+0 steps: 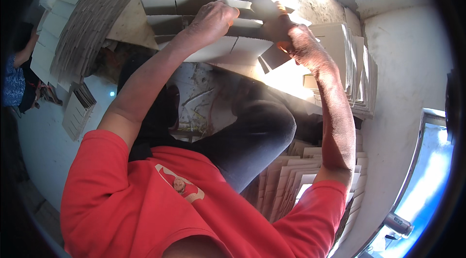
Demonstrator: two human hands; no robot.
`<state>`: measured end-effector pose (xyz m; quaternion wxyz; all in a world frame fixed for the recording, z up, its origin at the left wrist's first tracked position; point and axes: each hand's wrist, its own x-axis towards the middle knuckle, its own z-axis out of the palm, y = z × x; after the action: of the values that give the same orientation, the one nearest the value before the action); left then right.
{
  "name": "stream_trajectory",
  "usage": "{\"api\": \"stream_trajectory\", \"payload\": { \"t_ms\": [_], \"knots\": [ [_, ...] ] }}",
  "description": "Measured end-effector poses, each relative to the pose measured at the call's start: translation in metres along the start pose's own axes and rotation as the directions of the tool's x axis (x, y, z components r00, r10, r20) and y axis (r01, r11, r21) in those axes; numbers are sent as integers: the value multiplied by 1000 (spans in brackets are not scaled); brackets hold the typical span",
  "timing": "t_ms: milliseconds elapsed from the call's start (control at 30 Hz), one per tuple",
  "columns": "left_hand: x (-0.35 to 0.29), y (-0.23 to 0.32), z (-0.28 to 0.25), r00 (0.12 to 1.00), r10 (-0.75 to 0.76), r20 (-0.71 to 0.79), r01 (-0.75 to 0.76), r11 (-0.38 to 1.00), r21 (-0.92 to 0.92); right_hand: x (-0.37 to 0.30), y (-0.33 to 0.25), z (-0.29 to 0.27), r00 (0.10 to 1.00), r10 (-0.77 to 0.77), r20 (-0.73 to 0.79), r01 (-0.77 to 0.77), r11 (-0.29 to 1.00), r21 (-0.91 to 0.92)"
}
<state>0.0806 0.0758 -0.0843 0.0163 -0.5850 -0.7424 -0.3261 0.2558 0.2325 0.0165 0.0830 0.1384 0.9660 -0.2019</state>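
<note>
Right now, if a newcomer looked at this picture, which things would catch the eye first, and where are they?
First, the two bare hands at top centre: the left hand presses flat on a pale cardboard sheet, and the right hand grips a folded flap of the same sheet. Next, the red shirt filling the lower part. Then the stacks of flat cardboard at the right, against the white wall.

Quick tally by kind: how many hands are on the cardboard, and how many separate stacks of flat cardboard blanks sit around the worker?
Hands on the cardboard: 2, left hand and right hand, both on the front stack.
Stacks of flat cardboard blanks: 4, namely the front stack, right stack, long left stack, lower right stack.
Total: 6.
</note>
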Motion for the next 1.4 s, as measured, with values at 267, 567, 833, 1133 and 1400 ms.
{"api": "stream_trajectory", "payload": {
  "t_ms": [267,567,833,1133,1400],
  "knots": [
    [3,1,0,1000,13,-2,-13,999,44,1,13,2,989,-61,-133,74,993,95],
    [-3,17,-3,986,122,-112,-102,980,169,-9,19,51,999,-6,46,-1,988,153],
    [-32,49,-6,996,83,-28,-79,988,133,-35,75,41,787,88,-611,-155,986,-57],
    [-2,56,23,971,56,231,-110,968,226,-94,221,68,478,646,-595,-869,445,-215],
    [-16,51,-6,993,119,6,-119,983,139,-105,239,78,416,456,-787,-742,671,-4]
  ]
}}
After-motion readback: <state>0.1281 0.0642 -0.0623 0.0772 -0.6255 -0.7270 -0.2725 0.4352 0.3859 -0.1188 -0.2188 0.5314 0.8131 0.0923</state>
